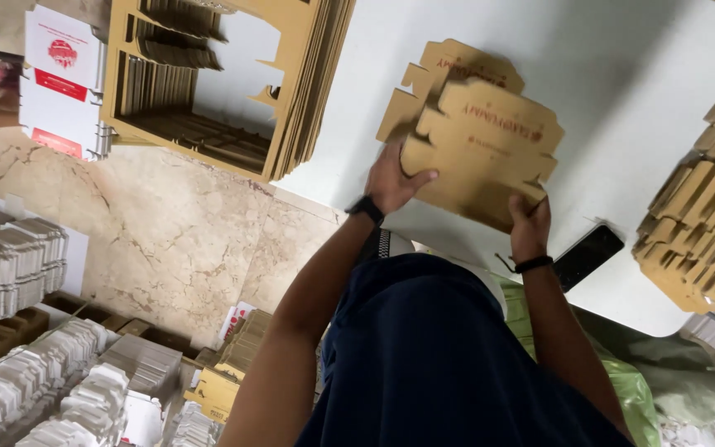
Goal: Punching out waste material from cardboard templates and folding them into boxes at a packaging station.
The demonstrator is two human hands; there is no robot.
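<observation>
Head view, looking down over a dark blue shirt to a white table (622, 74).

Both hands hold a flat die-cut cardboard blank (477, 136), brown, with notched flaps and faint printing. It sits tilted above the table surface; a second blank appears to lie under or behind it, though the overlap makes that hard to confirm.

Left hand (392, 180): closed on the blank's near-left edge, thumb laid across the top face. Black watch on that wrist.

Right hand (530, 225): gripping the blank's lower right corner, fingers curled under and mostly hidden. Thin black band on that wrist.

Black phone (587, 255) lies flat on the table, just beside the right wrist.

Tall stack of brown cut-out blanks (225, 83) on the far left side of the table, well apart from the hands. Another stack of folded brown pieces (705, 223) along the right edge.

Beige marble floor (184, 232) to the left. On it, rows of white folded cartons (35, 389) and more brown stacks.
</observation>
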